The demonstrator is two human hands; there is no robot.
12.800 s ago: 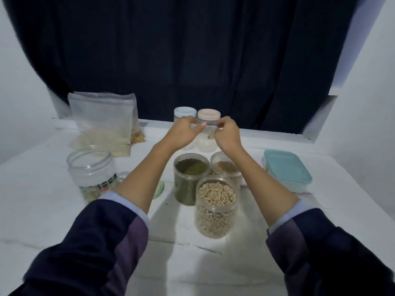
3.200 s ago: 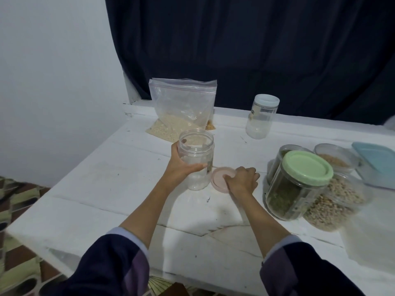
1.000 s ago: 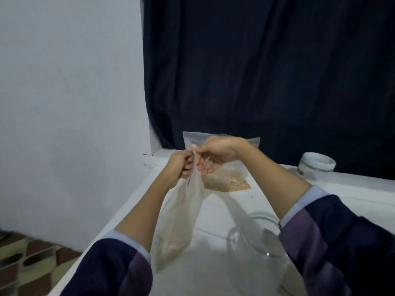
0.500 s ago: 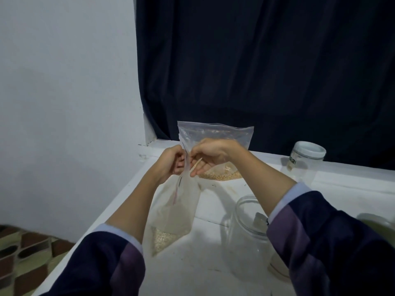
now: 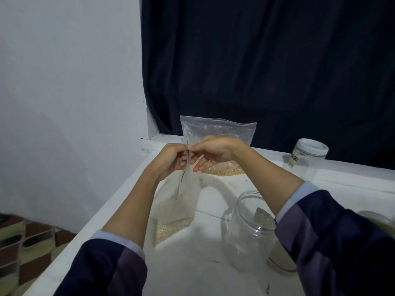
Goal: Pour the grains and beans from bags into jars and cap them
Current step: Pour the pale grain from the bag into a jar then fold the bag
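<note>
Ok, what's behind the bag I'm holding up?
Behind the held bag, a second bag stands against the dark curtain, tan grains at its bottom. The hands cover its middle.

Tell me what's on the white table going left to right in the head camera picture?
Held bag of pale grains → open empty jar → capped jar at the back. The second bag behind the hands overlaps, so I skip it.

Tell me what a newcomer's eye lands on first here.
First, the two hands, left hand and right hand, meeting at mid-frame, each pinching the top of a clear bag of pale grains that hangs to the white table. Next, the open empty jar standing just right of the bag. Behind, a second bag leans upright against the dark curtain.
</note>
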